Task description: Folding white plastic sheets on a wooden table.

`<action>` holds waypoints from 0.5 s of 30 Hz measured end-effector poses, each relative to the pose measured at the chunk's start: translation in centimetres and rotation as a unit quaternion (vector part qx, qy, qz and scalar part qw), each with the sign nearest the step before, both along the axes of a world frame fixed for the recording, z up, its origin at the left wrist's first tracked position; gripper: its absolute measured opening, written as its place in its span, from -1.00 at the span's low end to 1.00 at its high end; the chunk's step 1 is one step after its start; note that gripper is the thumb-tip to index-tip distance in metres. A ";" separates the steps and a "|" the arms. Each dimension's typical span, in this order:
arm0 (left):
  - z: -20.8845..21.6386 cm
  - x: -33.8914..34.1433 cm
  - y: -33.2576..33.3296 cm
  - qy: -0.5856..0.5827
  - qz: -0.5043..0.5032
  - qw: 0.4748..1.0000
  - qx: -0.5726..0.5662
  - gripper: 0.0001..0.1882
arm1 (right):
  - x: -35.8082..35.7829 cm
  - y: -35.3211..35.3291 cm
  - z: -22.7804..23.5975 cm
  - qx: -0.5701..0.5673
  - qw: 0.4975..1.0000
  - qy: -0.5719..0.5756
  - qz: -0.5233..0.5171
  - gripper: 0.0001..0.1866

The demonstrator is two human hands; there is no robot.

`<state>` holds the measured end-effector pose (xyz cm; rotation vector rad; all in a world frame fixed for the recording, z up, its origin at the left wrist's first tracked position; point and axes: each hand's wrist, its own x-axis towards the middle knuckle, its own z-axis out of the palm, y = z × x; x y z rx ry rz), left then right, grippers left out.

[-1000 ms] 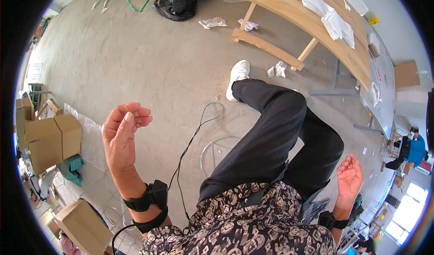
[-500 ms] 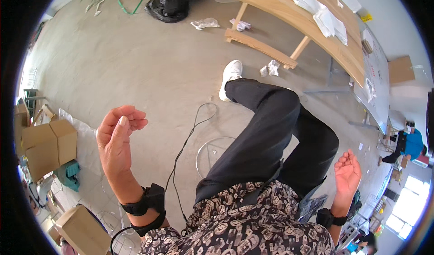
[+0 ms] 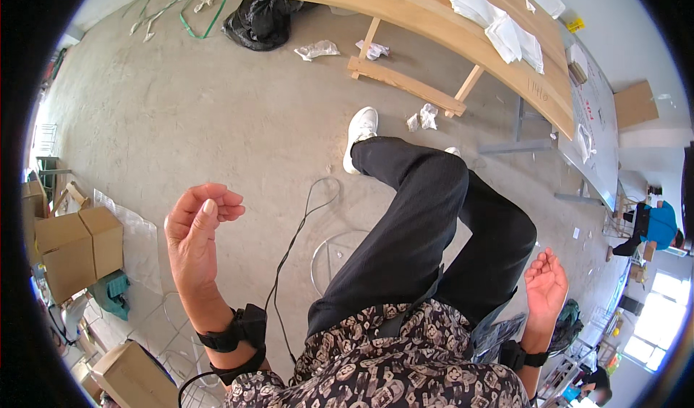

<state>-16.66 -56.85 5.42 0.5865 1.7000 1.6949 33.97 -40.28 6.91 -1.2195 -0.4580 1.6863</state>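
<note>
View from the head, looking down. Nearest the lens, a patterned shirt (image 3: pixel 405 364) covers the torso, and black trousers (image 3: pixel 434 234) run from it to a white shoe (image 3: pixel 360 135) set on the concrete floor (image 3: pixel 181 97). The left hand (image 3: pixel 195 231) is raised palm up over the floor, its fingers (image 3: pixel 217 200) curled loosely inward toward the thumb, holding nothing; a black wrist strap (image 3: pixel 235 332) circles the forearm below it. The right hand (image 3: pixel 546 285) hangs beside the right thigh, palm up, fingers relaxed and slightly bent, also empty, with a black band (image 3: pixel 522 356) at its wrist. A thin black cable (image 3: pixel 296 242) trails across the floor between the left hand and the leg, near a clear round stool frame (image 3: pixel 332 252). At the left stand cardboard boxes (image 3: pixel 69 252). Farther off lie crumpled paper scraps (image 3: pixel 423 117), a wooden workbench (image 3: pixel 448 36) carrying white folded sheets (image 3: pixel 499 25), and a black plastic bag (image 3: pixel 264 18).
</note>
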 end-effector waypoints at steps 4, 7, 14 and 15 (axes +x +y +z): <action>-0.3 -0.2 0.5 0.002 -0.005 1.000 -0.016 -0.74 | -0.2 0.1 -0.2 -0.006 1.000 -0.001 -0.006 -0.74; -0.6 -0.6 0.7 -0.009 -0.028 0.999 -0.032 -0.74 | -0.2 0.3 -0.5 -0.013 1.000 0.003 -0.001 -0.75; -1.0 -0.6 2.2 -0.017 -0.040 0.998 -0.046 -0.74 | -0.1 1.2 -1.3 -0.021 1.000 -0.006 0.009 -0.74; -1.1 -0.5 2.5 -0.017 -0.043 0.998 -0.047 -0.74 | 0.0 1.4 -1.4 -0.018 1.000 -0.003 0.008 -0.74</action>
